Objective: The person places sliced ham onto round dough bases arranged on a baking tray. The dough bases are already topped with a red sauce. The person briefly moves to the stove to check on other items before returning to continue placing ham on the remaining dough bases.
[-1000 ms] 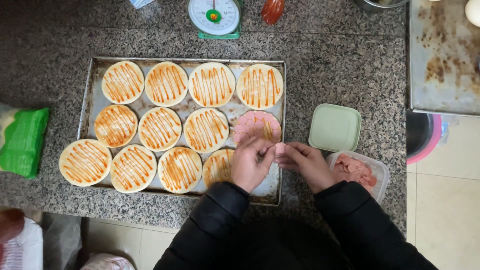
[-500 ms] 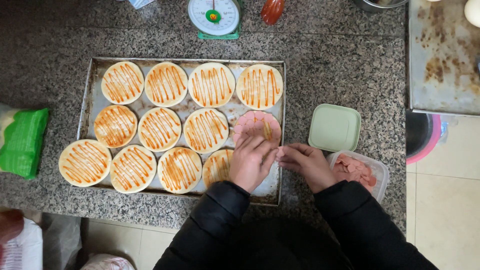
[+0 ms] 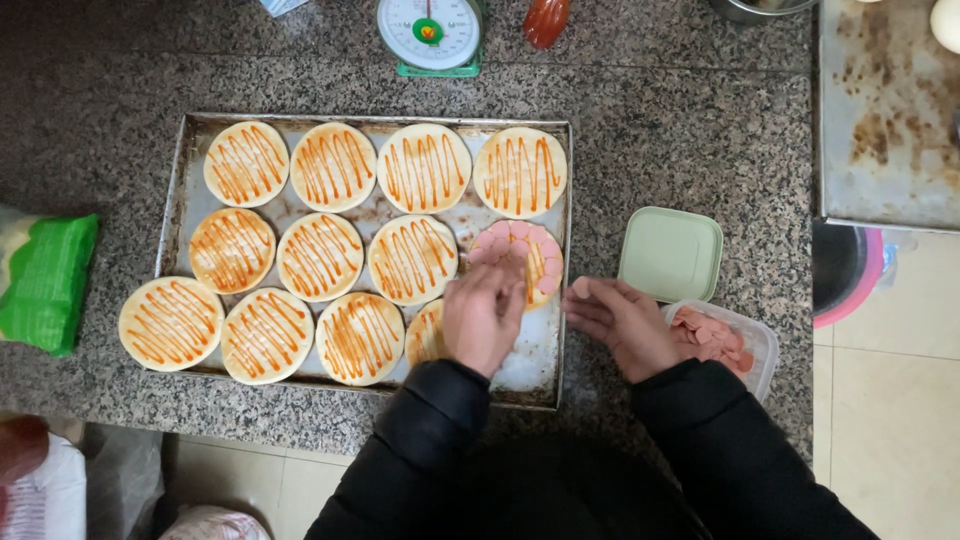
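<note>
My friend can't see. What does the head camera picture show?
Two hands work over a metal tray of round dough bases striped with orange sauce. The left hand lays pink sausage slices on one base; the right hand hovers beside a tub of slices.

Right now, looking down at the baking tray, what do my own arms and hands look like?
Both arms are in long black sleeves, the left sleeve and the right sleeve, thick and slightly puffy, ending at the wrists. The left hand and right hand are bare: no gloves, and no rings or watch in view.
</note>
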